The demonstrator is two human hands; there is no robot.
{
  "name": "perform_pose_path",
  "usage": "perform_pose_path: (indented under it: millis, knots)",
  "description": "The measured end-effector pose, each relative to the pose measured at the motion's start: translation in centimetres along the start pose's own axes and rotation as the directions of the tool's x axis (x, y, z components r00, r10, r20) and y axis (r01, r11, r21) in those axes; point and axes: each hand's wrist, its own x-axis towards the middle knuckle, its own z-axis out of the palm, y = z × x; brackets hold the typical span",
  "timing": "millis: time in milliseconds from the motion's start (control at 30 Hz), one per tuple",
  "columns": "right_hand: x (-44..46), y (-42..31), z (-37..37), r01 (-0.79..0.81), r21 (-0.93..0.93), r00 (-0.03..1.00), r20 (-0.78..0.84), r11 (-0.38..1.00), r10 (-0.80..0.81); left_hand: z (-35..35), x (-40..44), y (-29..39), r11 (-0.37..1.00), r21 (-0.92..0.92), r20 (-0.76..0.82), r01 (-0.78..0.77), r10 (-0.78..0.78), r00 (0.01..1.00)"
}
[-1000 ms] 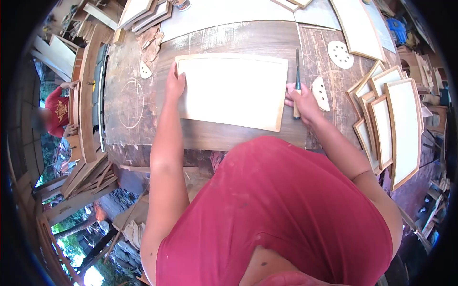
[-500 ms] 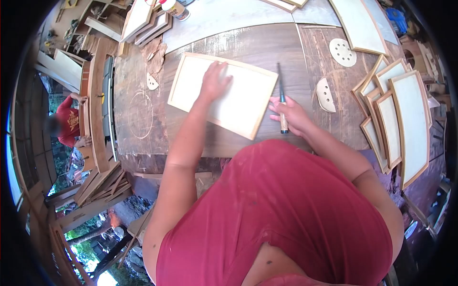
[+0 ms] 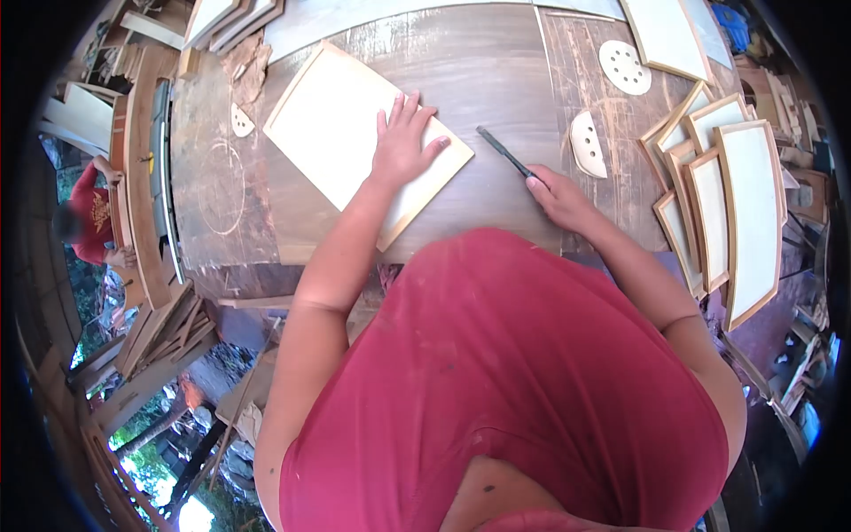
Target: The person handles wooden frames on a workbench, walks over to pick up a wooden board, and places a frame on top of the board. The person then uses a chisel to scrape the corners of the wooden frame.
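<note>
A shallow wooden-framed panel (image 3: 332,120) with a white face lies at a slant on the worktable. My left hand (image 3: 403,146) rests flat on its right part, fingers spread. To the right of the panel, my right hand (image 3: 560,197) is closed round the handle of what looks like a chisel (image 3: 507,154). Its long dark blade points up and left, toward the panel's right corner, without touching it. The fingers cover most of the handle.
Framed panels (image 3: 749,213) lean in an overlapping stack at the right. Sanding discs, one round (image 3: 625,67) and one folded (image 3: 587,144), lie on the worktable (image 3: 496,71). More panels (image 3: 235,22) are stacked at the back left. Another person (image 3: 93,213) in red is at the far left.
The panel has turned clockwise and shifted left under my left hand. My right hand has closed round the tool, whose blade has tilted from upright to leaning left.
</note>
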Motion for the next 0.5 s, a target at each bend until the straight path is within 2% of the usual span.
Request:
perform_pose_path:
  millis: [67, 100, 167, 300, 400, 467, 500]
  knots:
    - [-1.4, -0.7, 0.2, 0.132, -0.106, 0.991, 0.033, 0.986, -0.129, -0.8, -1.6, 1.4, 1.000, -0.010, 0.088, -0.020, 0.020, 0.996]
    - [-1.8, -0.7, 0.3, 0.124, -0.105, 0.992, 0.044, 0.987, -0.120, -0.7, -2.6, 1.8, 1.000, -0.017, 0.096, -0.011, 0.013, 0.995]
    - [-2.1, -0.7, 0.5, 0.187, -0.220, 0.979, 0.116, 0.957, -0.165, -0.5, -4.0, 2.7, 0.994, -0.073, 0.084, -0.075, 0.081, 0.993]
    - [-2.1, 0.1, 1.0, 0.245, -0.356, 0.968, 0.137, 0.902, -0.209, 0.7, -5.6, 3.9, 0.997, -0.068, 0.068, 0.048, -0.043, 0.997]
    - [-2.3, -0.7, 0.9, 0.233, -0.405, 0.969, 0.169, 0.884, -0.178, 1.0, -6.1, 4.2, 0.995, -0.056, 0.036, 0.087, -0.085, 0.996]
    - [-2.6, -1.5, 1.0, 0.226, -0.406, 0.969, 0.192, 0.886, -0.159, 0.8, -6.3, 4.3, 0.996, -0.078, -0.116, 0.035, -0.044, 0.992]
    - [-2.7, -2.0, 1.1, 0.229, -0.409, 0.967, 0.198, 0.883, -0.159, 0.9, -6.6, 4.1, 0.996, -0.080, -0.118, 0.042, -0.052, 0.992]
